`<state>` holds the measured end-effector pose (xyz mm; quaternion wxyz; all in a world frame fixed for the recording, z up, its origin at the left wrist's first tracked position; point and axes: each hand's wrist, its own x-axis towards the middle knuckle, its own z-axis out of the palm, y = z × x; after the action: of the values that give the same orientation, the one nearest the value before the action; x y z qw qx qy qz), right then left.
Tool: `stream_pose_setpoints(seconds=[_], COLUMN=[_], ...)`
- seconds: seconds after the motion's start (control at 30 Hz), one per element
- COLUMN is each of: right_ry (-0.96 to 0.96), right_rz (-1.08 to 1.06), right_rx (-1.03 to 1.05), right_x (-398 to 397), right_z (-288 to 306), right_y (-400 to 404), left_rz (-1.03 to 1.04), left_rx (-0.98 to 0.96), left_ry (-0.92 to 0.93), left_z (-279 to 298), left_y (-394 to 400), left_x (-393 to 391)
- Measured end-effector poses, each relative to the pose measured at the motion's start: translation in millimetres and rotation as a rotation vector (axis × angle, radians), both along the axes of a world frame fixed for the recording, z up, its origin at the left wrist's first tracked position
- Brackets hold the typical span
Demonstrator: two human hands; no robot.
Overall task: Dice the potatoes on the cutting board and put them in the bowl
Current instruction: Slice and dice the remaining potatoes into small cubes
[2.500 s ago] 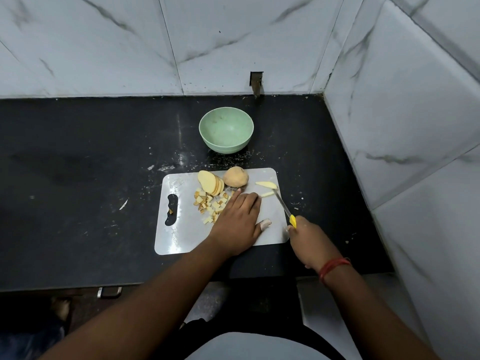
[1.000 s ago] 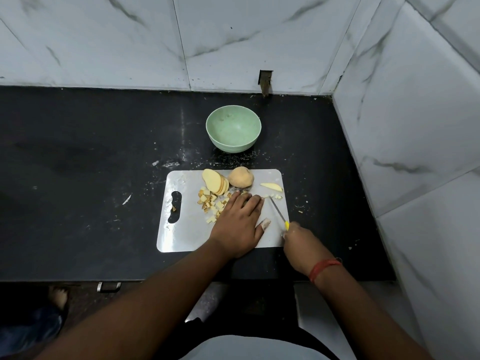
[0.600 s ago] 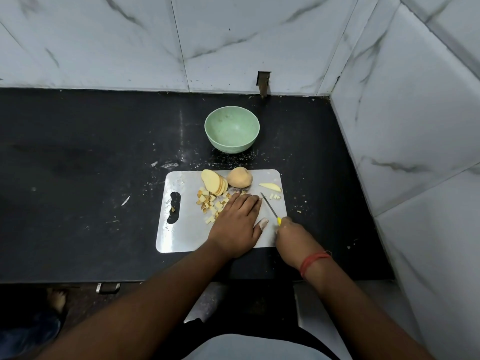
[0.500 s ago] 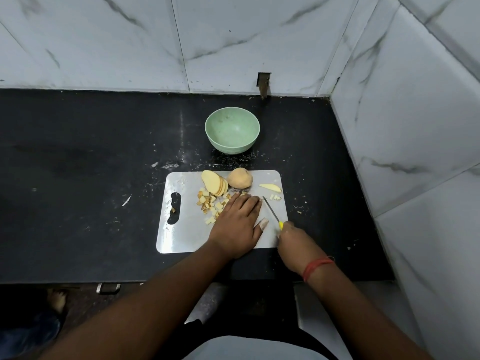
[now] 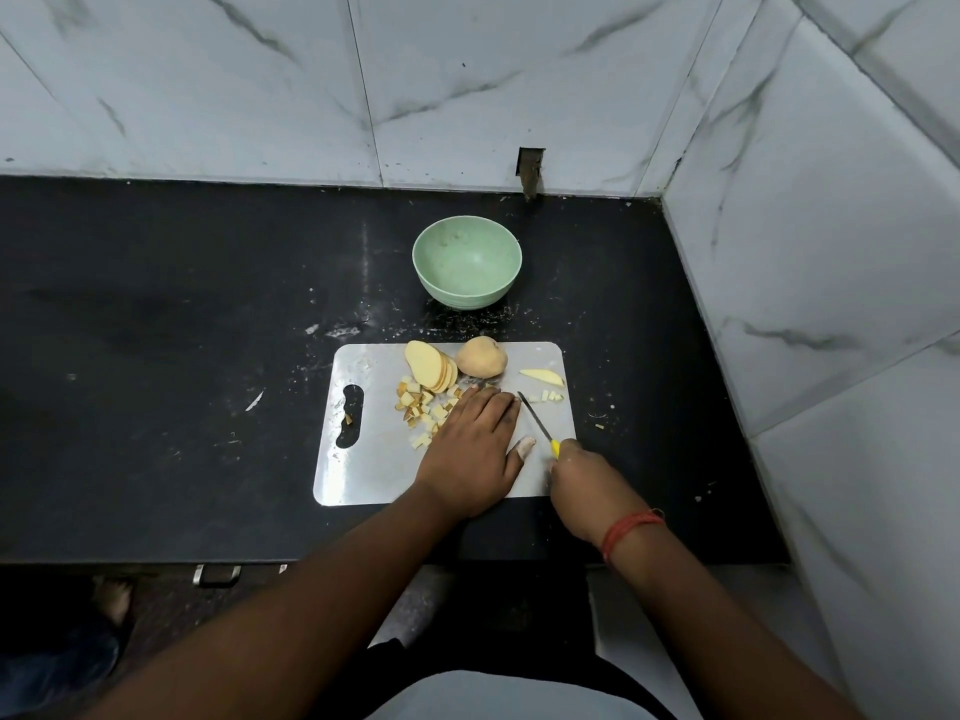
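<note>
Head view: black counter (image 5: 156, 356), marble walls (image 5: 831, 200); right hand (image 5: 584, 472) grips knife (image 5: 535, 420); left hand (image 5: 470, 444) flat.

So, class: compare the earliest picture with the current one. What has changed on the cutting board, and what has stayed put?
The right hand, gripping the knife, has drawn in leftward beside the left hand. The strip that lay by the blade is gone; small cubes lie there now. Unchanged: the left hand flat on the cutting board, the slice stack, the potato half, the diced pile and the bowl with no potato in it.
</note>
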<state>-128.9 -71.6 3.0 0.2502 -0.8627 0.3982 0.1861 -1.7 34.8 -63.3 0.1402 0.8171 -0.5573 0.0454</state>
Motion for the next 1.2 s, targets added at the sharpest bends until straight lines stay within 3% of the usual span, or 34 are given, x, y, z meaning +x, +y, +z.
stream_pose_setpoints(seconds=[0.3,0.47,0.67,0.77,1.0,1.2], right_ry=[0.010,-0.225,-0.403,-0.394,-0.333,-0.352], right_rz=[-0.021,-0.218,-0.385,-0.372,-0.367,-0.364], right_rx=[0.065,0.299,0.311,0.326,0.345,0.356], right_x=[-27.1,-38.9,-42.8,-42.9,-47.1,-36.6], right_z=[3.9,28.1,23.2,21.3,20.6,21.6], right_y=[3.7,-8.4,-26.7,-27.6,-29.9,-30.7], left_rz=[0.006,-0.032,-0.305,-0.251,-0.151,-0.126], left_rx=[0.012,-0.014,0.081,0.210,0.097,0.147], left_ry=[-0.019,-0.062,-0.104,-0.087,-0.051,-0.028], left_z=[1.3,3.6,18.1,20.9,9.1,29.1], left_y=[0.3,1.7,-35.6,-48.9,-12.1,-49.0], left_x=[-0.5,-2.5,-7.2,-3.5,4.7,3.4])
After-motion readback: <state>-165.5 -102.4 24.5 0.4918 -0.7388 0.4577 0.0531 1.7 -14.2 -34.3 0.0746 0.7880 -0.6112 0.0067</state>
